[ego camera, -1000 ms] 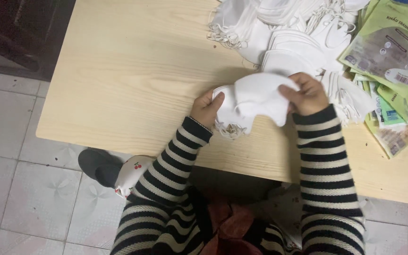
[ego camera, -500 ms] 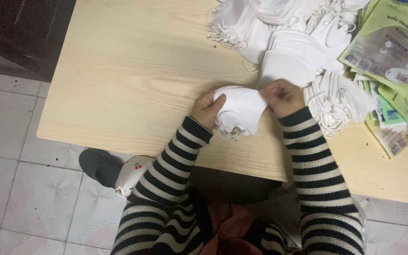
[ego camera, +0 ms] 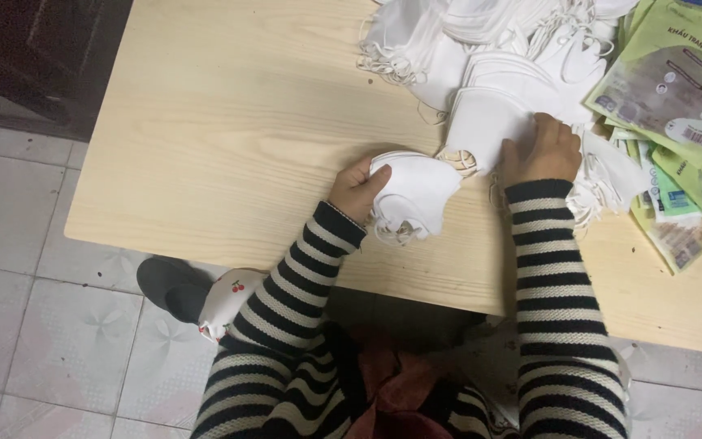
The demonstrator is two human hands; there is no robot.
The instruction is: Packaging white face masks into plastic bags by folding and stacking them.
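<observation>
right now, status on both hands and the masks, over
Left hand gripping a small stack of white masks on the table. Right hand resting on the mask pile, fingers curled. Green packets beside the pile, nothing blocking.

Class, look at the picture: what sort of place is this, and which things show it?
Probably a home packing spot: a pile of white face masks beside green printed pouches on a wooden table over a tiled floor.
</observation>
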